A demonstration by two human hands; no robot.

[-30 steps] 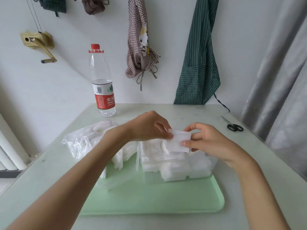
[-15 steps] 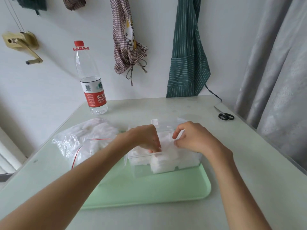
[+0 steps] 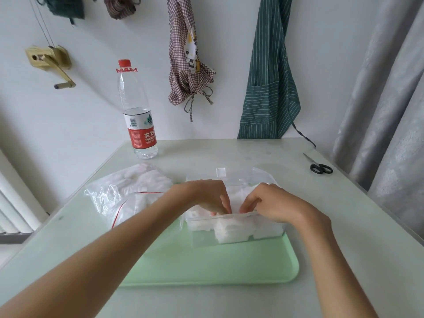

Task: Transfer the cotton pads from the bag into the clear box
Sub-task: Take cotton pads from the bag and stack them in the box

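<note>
Two hands sit low inside the clear box (image 3: 236, 228), head view, the only view. Left hand (image 3: 206, 198) and right hand (image 3: 273, 205) both have fingers curled down onto the cotton pads (image 3: 231, 232) at the near wall; grip on each looks like a fingertip pinch or press on the top pads, but the tips are buried in white and I cannot tell which. Change from a second ago: one pad was then held up between both hands above the box; half a second ago the hands had dropped into it, and now they are deeper, the pad among the stack. Judgement: that pad is delivered and is being tucked flat. Box stands on the green tray (image 3: 206, 269) on the worktop (image 3: 229, 152), lid hinged open behind. Bag (image 3: 128, 191), red-striped seal open, lies just left of the box, visibly holding more pads, so transfer is only part done. Water bottle (image 3: 137, 115) and scissors (image 3: 320, 167) stand well apart.
</note>
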